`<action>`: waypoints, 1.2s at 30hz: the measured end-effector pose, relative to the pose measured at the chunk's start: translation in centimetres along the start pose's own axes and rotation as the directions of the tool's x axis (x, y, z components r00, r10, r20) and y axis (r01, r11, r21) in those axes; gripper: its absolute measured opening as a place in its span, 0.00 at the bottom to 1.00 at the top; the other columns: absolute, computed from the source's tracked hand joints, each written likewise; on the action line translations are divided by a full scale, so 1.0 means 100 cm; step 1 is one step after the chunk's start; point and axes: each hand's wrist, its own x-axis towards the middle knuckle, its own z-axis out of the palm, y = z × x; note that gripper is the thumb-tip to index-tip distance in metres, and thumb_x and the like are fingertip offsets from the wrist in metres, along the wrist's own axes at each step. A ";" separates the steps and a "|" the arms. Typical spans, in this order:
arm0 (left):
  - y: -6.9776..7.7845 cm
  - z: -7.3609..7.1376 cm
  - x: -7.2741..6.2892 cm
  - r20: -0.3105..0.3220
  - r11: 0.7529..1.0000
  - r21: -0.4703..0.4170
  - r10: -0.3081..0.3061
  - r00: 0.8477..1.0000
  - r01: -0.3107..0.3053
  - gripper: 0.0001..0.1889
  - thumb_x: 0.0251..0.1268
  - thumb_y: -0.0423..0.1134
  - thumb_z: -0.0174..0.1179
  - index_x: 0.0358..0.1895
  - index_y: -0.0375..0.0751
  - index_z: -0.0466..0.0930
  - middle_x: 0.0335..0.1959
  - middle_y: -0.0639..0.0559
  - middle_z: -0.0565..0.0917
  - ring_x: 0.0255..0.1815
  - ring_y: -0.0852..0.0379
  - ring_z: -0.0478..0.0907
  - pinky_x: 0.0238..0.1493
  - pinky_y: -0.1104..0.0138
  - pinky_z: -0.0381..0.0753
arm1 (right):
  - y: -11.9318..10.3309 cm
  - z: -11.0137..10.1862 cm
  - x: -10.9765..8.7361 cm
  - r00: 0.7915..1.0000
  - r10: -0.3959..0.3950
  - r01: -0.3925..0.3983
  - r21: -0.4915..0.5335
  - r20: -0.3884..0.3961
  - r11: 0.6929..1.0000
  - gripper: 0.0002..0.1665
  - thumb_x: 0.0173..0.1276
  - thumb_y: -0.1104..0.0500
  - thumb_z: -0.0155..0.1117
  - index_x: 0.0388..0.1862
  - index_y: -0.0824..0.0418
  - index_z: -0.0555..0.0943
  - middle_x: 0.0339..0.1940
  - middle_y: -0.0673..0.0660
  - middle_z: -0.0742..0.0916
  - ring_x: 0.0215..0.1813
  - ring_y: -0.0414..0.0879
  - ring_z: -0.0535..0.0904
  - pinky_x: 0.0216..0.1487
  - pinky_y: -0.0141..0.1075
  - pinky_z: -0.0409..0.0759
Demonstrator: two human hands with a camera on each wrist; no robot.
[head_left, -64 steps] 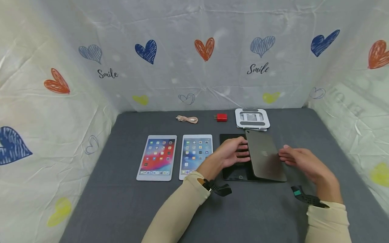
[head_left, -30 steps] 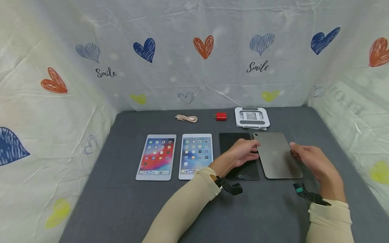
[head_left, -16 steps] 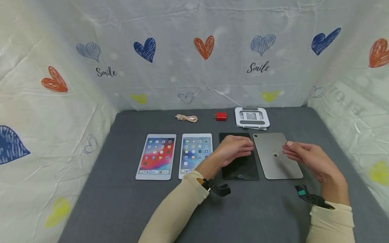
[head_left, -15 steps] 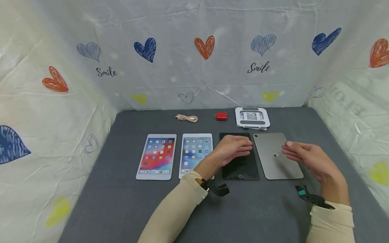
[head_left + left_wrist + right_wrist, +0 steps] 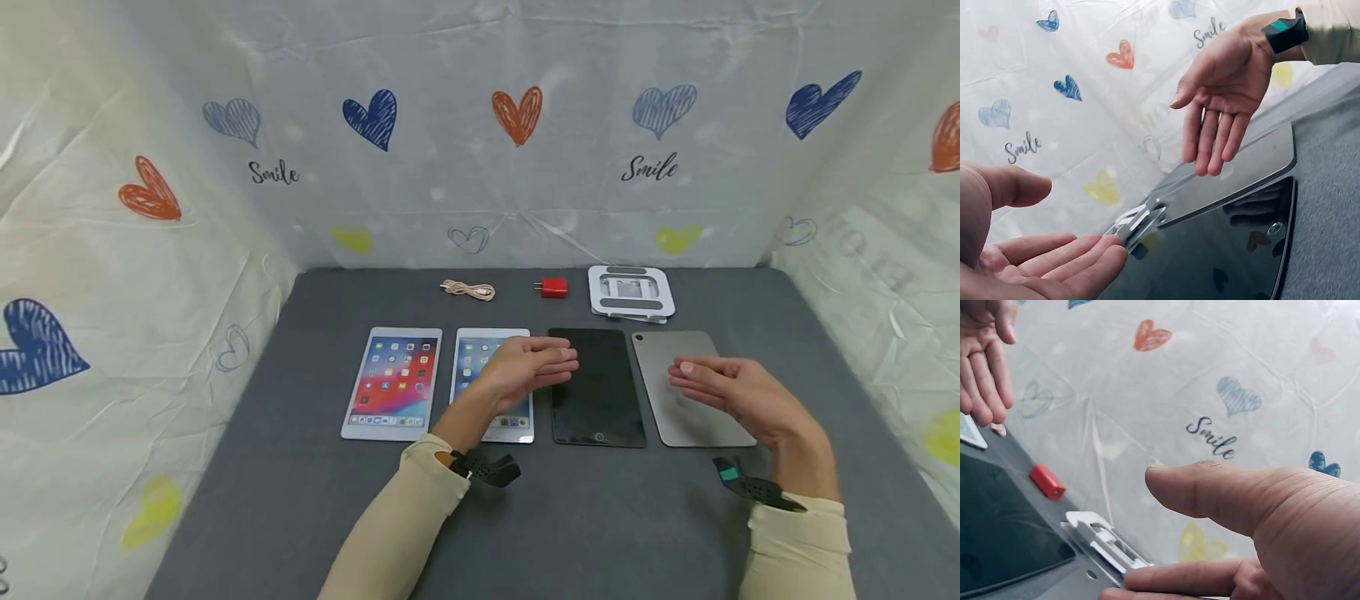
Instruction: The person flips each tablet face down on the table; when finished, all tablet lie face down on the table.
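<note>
Four devices would be several: a white tablet with a red and blue screen (image 5: 392, 383) lies at the left, and a second white tablet (image 5: 510, 429) is partly covered by my left hand (image 5: 525, 368). That hand hovers with straight fingers and holds nothing. A black tablet (image 5: 600, 392) with a dark screen lies to its right. Beside it a grey tablet (image 5: 686, 421) lies face down, its back showing. Over the grey tablet hovers my right hand (image 5: 738, 392), fingers straight, palm turned inward, holding nothing. Both palms show relaxed fingers in the wrist views.
Along the back of the grey table (image 5: 300, 517) lie a coiled cable (image 5: 467, 290), a red charger plug (image 5: 552, 287) and a folded white stand (image 5: 632, 293). A curtain (image 5: 435, 50) printed with hearts hangs behind and at the sides.
The grey tablet was lowered from a tilted position and laid flat right of the black one. Both hands let go of it; the left hand has moved left, the right hand slightly left.
</note>
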 end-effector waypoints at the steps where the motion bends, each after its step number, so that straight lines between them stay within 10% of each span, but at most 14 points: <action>1: 0.001 -0.003 -0.001 -0.005 1.000 0.004 -0.004 1.000 0.004 0.27 0.83 0.36 0.64 0.78 0.30 0.73 0.75 0.34 0.80 0.70 0.47 0.86 0.69 0.59 0.87 | 0.000 0.002 0.001 1.000 -0.001 0.001 0.003 0.005 1.000 0.43 0.86 0.47 0.63 0.82 0.77 0.65 0.70 0.57 0.88 0.63 0.34 0.88 0.65 0.32 0.88; 14: -0.006 -0.033 -0.004 -0.054 0.992 0.115 -0.049 0.997 0.055 0.26 0.81 0.35 0.66 0.74 0.27 0.76 0.70 0.33 0.84 0.69 0.43 0.87 0.70 0.55 0.86 | -0.002 0.026 0.022 0.999 0.018 -0.017 -0.039 0.045 0.999 0.43 0.86 0.45 0.64 0.82 0.75 0.67 0.76 0.72 0.81 0.64 0.38 0.89 0.65 0.33 0.88; 25: -0.016 -0.030 0.001 -0.079 0.981 0.176 -0.063 0.995 0.076 0.25 0.81 0.36 0.65 0.72 0.25 0.77 0.69 0.34 0.85 0.71 0.41 0.85 0.72 0.55 0.86 | -0.015 0.042 0.033 0.997 0.071 -0.061 -0.207 0.043 0.976 0.46 0.87 0.40 0.59 0.82 0.76 0.66 0.78 0.73 0.79 0.75 0.61 0.82 0.74 0.48 0.84; 36: -0.016 -0.033 0.002 -0.053 0.979 0.186 -0.074 0.996 0.083 0.24 0.81 0.37 0.65 0.71 0.25 0.78 0.69 0.34 0.85 0.71 0.42 0.85 0.74 0.54 0.84 | -0.019 0.053 0.040 0.996 0.071 -0.082 -0.206 -0.062 0.975 0.45 0.86 0.37 0.59 0.75 0.77 0.75 0.71 0.73 0.84 0.65 0.56 0.89 0.64 0.39 0.90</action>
